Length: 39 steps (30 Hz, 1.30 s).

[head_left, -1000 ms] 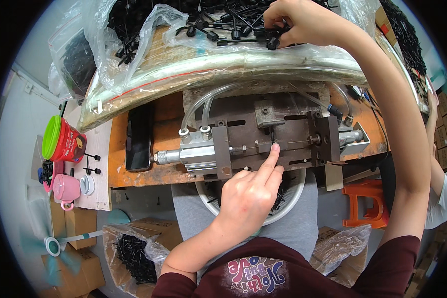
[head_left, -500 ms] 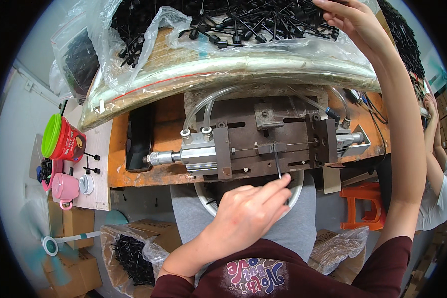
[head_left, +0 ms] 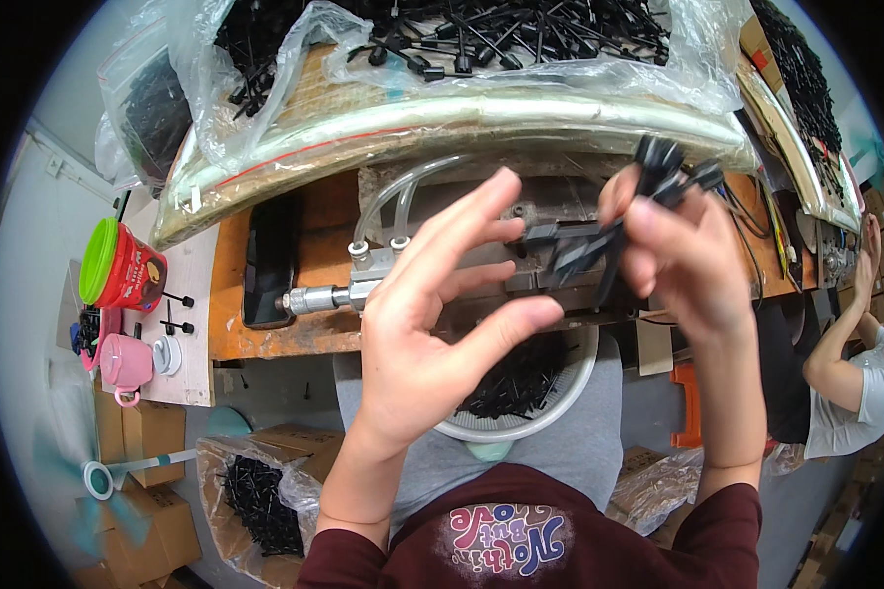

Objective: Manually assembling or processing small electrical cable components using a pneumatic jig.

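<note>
The right hand (head_left: 683,260) pinches a small bunch of black plastic pieces (head_left: 648,191) between thumb and fingertips, holding them up just in front of the metal press fixture (head_left: 442,265). The left hand (head_left: 432,334) is open, its fingers spread and reaching toward the lower ends of that bunch, thumb close under them but not visibly closed on anything.

To do this well, I judge the left fingers should take one piece only, gripping it near its end so the rest stay pinned in the right hand, and the pull should be straight so the pieces do not tangle or drop.

Under the hands sits a white bowl (head_left: 550,412) on the lap, full of the same black parts. Across the bench top lies a clear plastic bag (head_left: 481,59) of more of them. At the left stand a red cup with a green lid (head_left: 118,267) and a pink mug (head_left: 126,363); another person's arm (head_left: 845,334) shows at the right edge
</note>
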{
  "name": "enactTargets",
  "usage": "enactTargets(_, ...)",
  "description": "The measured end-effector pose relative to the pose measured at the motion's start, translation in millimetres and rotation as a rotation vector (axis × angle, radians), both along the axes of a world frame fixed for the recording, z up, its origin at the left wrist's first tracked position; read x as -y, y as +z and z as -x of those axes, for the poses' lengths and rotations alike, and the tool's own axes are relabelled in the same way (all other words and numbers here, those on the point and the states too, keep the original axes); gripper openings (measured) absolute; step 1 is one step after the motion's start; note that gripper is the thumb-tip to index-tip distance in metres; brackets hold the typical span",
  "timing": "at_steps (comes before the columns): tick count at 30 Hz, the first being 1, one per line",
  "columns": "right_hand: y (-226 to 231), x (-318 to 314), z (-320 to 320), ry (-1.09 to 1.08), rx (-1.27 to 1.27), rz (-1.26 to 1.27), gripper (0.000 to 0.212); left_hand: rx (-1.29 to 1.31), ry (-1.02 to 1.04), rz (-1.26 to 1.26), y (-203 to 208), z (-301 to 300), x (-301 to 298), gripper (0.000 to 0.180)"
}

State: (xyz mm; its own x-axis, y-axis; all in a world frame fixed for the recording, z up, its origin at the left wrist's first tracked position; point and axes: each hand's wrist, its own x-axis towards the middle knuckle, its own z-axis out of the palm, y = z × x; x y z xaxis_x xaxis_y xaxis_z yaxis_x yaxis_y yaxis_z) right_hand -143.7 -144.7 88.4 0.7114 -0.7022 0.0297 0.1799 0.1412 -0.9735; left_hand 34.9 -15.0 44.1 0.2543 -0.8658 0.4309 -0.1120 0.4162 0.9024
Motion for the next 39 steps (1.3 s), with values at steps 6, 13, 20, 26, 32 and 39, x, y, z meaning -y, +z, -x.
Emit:
enactTargets(6,-28,-32,5,-0.035,-0.003,-0.125,0.017,0.701,0.251,0.218,0,2,-12,0.055)
enactTargets(13,-46,-46,15,-0.298,-0.092,1.272,0.025,0.208,0.086,-0.042,7,20,-29,0.046)
enactTargets(20,-57,-60,24,-0.218,-0.164,1.513,0.037,0.038,-0.032,-0.109,-3,27,-36,0.042)
enactTargets(26,-63,-60,27,-0.291,-0.227,1.564,0.034,0.241,0.023,-0.126,-10,26,-40,0.041)
enactTargets(32,-75,-47,30,-0.661,-0.225,1.439,0.032,0.577,0.143,-0.014,-36,32,-32,0.035)
enactTargets(39,-84,-48,33,-0.731,-0.201,1.141,0.027,0.834,0.28,0.005,-55,36,-19,0.026)
